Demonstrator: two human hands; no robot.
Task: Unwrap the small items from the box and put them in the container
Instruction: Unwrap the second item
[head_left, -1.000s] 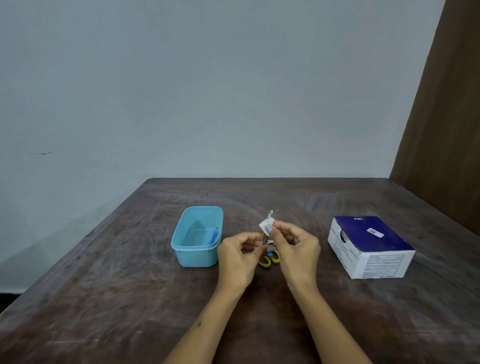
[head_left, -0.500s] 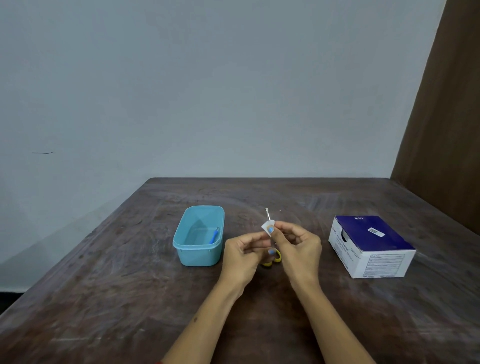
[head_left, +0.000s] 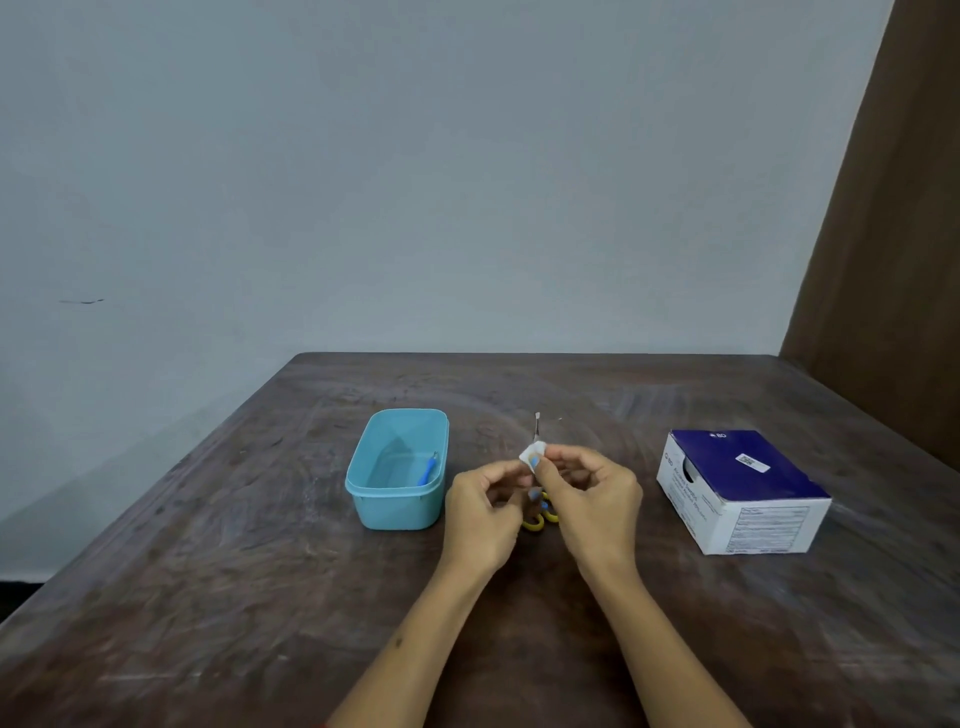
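Observation:
A small white wrapped item (head_left: 532, 457) is pinched between my left hand (head_left: 480, 512) and my right hand (head_left: 592, 499), held above the middle of the table. A bit of blue shows through the wrapper. A light blue plastic container (head_left: 397, 470) stands left of my hands, with one small blue item (head_left: 428, 470) lying inside along its right wall. To the right sits the blue and white cardboard box (head_left: 743, 491), closed on top with a hole in its left face.
Yellow-handled scissors (head_left: 537, 514) lie on the dark wooden table (head_left: 260, 597) directly under my hands, blades pointing away. A plain wall stands behind the table and a brown panel rises at the far right.
My hands stay together over the scissors, fingers shifting slightly on the wrapper. The wrapper's thin loose tip now points straighter up.

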